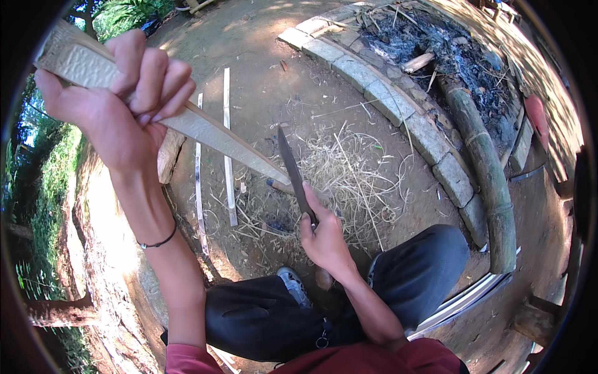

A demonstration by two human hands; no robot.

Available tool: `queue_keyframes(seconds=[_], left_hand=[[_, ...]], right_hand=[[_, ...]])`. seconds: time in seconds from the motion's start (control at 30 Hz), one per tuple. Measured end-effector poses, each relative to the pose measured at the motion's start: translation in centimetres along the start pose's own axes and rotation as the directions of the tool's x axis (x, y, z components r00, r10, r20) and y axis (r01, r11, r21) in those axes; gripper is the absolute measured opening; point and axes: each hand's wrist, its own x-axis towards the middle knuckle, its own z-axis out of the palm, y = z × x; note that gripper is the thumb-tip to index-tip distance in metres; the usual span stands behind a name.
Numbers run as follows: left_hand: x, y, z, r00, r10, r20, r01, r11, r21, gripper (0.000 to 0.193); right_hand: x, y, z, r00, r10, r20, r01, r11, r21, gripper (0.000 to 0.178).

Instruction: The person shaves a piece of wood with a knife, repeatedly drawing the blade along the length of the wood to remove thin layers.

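My left hand (118, 134), raised at the upper left, is closed around a long pale split-bamboo strip (218, 136). The strip slants down to the right from my fist, its narrow end crossing by the blade of a knife (290, 159). Whether blade and strip touch, I cannot tell. Low in the middle, my right hand (329, 246) grips the knife with its dark blade pointing up and slightly left. Thin curled shavings (349, 181) lie heaped on the ground beyond my right hand.
Two pale strips (228, 149) lie left of the shavings. A curved block border (386, 100) edges a fire pit with ash (398, 43) at the upper right. One thick bamboo pole (479, 156) rests across it. More strips (467, 302) lie beside my right knee.
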Motion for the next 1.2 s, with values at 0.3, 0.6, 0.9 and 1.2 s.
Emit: queue_keyframes(seconds=[0.3,0.6,0.9,1.2], left_hand=[[-0.3,1.4,-2.2,0.998,-0.062,0.026,0.063,0.997,-0.047,0.070],[-0.5,1.3,-2.5,0.996,-0.077,-0.044,0.076,0.997,-0.013,0.070],[-0.2,0.6,-2.6,0.998,-0.053,-0.044,0.052,0.998,-0.034,0.069],[-1.0,1.6,-2.8,0.976,-0.048,-0.211,0.056,0.998,0.030,0.069]], right_hand=[[-0.6,0.0,1.2,0.977,0.202,0.072,-0.206,0.976,0.064,0.067],[0.4,0.0,-0.3,0.967,0.252,0.045,-0.255,0.963,0.085,0.066],[-2.2,4.9,2.6,0.974,0.224,0.044,-0.222,0.974,-0.040,0.074],[-2.1,-0.7,1.8,0.983,0.153,0.099,-0.154,0.988,0.000,0.074]])
